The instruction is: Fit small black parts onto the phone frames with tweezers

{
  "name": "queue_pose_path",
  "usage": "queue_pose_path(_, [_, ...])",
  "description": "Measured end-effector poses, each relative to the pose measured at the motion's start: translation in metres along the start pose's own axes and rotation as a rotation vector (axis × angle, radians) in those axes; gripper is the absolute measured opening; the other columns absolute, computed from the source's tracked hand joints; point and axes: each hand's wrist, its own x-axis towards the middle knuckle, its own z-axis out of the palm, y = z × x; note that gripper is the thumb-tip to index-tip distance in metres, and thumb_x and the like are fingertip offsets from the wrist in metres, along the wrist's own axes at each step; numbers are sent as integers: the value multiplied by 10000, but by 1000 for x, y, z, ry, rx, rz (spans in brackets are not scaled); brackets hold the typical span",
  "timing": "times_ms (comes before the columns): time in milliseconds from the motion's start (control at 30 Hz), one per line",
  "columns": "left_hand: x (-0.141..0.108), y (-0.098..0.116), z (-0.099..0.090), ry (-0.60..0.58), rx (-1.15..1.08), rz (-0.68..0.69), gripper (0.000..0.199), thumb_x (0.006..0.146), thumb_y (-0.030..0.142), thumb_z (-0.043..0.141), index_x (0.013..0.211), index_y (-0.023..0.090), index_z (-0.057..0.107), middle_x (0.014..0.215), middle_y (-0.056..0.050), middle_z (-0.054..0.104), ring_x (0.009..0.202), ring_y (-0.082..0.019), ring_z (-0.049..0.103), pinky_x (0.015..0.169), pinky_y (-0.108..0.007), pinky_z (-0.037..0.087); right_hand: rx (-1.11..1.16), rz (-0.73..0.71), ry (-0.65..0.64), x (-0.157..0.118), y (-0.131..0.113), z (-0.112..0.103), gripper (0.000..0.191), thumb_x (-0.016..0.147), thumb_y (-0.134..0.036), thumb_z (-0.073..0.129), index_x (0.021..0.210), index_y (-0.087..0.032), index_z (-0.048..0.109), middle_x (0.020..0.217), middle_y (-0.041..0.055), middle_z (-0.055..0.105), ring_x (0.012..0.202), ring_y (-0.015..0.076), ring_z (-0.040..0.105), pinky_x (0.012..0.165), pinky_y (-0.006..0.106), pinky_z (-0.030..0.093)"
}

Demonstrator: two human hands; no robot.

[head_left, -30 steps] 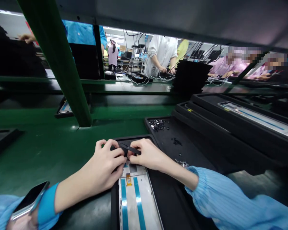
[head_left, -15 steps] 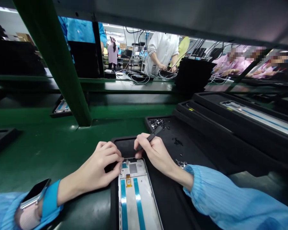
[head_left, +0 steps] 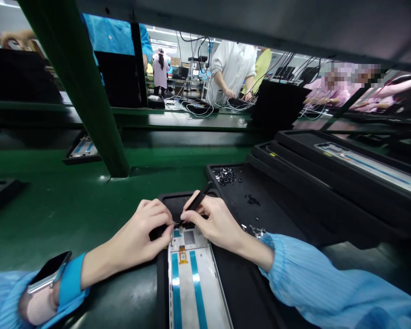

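A silvery phone frame (head_left: 188,292) with two blue strips and an orange flex cable (head_left: 182,256) lies in a black foam tray (head_left: 162,283). My left hand (head_left: 145,230) is closed, its thumb and fingertips pinched at the frame's upper left corner; any small part between them is hidden. In my right hand (head_left: 214,219), black tweezers (head_left: 197,199) are held like a pen. Their tip points down at the frame's top edge, close beside my left fingertips. The lower fingers of that hand cover the frame's upper right corner.
A black tray (head_left: 233,192) to the right carries small dark and shiny parts (head_left: 225,176). Beyond it rise stacked black trays (head_left: 294,160), one with another frame (head_left: 373,167). A green post (head_left: 99,123) stands at left. Co-workers, including one in white (head_left: 233,68), are across the bench.
My right hand has moved left and turned, bringing the tweezers from a raised, slanting hold down to the frame's top edge. My left hand stays at the corner.
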Motion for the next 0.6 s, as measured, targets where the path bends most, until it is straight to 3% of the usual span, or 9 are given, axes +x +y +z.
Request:
queue_pose_path(300, [-2, 1, 1, 11, 2, 7, 138, 833, 110, 454, 765, 167, 559, 756, -1, 612, 781, -140, 527, 766, -331, 337, -142, -146, 26, -2, -4, 3, 105, 801, -166, 579, 697, -149, 578, 703, 11, 599, 656, 118, 590, 595, 206, 465])
queue_pose_path(600, [0, 0, 1, 6, 6, 1, 134, 824, 111, 462, 752, 169, 561, 776, -4, 620, 785, -143, 528, 771, -340, 332, -96, -22, 89, -1, -3, 2, 113, 794, -190, 581, 697, -142, 550, 654, 7, 589, 606, 113, 594, 526, 189, 454])
